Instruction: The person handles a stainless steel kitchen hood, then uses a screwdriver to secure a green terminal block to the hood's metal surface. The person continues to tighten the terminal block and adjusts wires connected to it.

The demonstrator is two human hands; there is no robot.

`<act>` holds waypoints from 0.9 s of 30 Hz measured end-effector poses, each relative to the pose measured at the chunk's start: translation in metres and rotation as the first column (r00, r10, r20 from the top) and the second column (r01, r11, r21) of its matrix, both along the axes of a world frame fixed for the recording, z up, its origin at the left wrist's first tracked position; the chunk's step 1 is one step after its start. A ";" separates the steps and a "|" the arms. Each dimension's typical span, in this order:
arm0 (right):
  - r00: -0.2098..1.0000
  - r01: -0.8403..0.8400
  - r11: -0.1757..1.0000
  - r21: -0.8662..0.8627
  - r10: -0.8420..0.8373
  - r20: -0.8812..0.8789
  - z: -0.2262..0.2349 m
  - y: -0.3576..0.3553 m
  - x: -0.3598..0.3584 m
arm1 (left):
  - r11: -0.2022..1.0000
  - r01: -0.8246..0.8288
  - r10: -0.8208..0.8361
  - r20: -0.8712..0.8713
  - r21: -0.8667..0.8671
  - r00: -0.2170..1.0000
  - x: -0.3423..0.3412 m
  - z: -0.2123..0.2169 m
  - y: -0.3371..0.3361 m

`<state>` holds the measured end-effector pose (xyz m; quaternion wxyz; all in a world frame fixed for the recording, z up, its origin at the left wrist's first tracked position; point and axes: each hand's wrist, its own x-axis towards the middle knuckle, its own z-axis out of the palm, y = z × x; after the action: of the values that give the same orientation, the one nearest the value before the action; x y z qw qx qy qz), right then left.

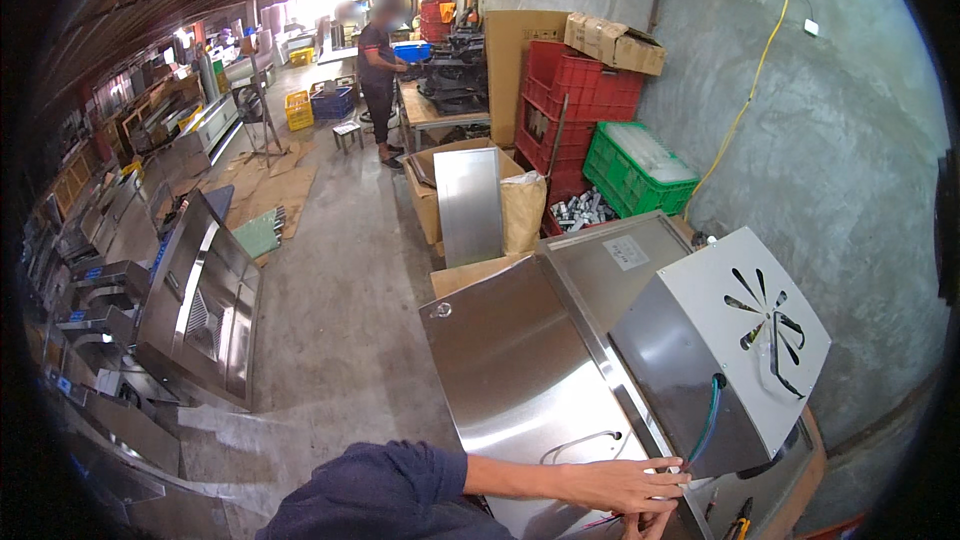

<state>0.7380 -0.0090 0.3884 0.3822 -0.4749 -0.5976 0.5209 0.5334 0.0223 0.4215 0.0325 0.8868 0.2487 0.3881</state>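
Observation:
My left hand (630, 486) reaches in from a dark sleeve over a shiny stainless steel panel (520, 360). Its fingertips close at the lower end of green and blue wires (713, 420), which come out of a hole in a grey metal housing (690, 340). Just below, my right hand (652, 523) is bent up against it, fingers pinched together; what they hold is hidden. A thin dark and reddish wire (602, 520) shows beside the hands. A light cover plate (765, 335) with petal-shaped slots tops the housing.
Yellow-black pliers (742, 520) lie right of my hands. Beyond the panel stand a green crate (640, 170), red crates (575, 80) and an upright metal sheet (468, 205). A steel hood (205, 305) leans at left. A person (380, 80) stands by a far workbench.

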 end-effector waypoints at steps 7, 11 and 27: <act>0.945 -0.025 0.975 -0.221 -0.049 -0.323 0.036 -0.016 0.011 | 0.984 0.066 -0.036 -0.177 0.168 0.984 -0.003 -0.002 0.027; 0.782 -0.051 0.986 -0.156 -0.057 -0.620 0.059 -0.014 0.013 | 0.984 0.151 -0.147 0.052 -0.096 0.988 -0.004 0.021 0.026; 0.909 0.245 0.965 0.091 -0.196 -0.368 0.106 0.071 -0.042 | 0.723 -0.062 0.451 0.403 -0.688 0.796 0.018 0.062 0.017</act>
<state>0.6956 0.0616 0.4947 0.5717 -0.4102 -0.4949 0.5098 0.5510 0.0396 0.4837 0.3471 0.6259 0.4723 0.5145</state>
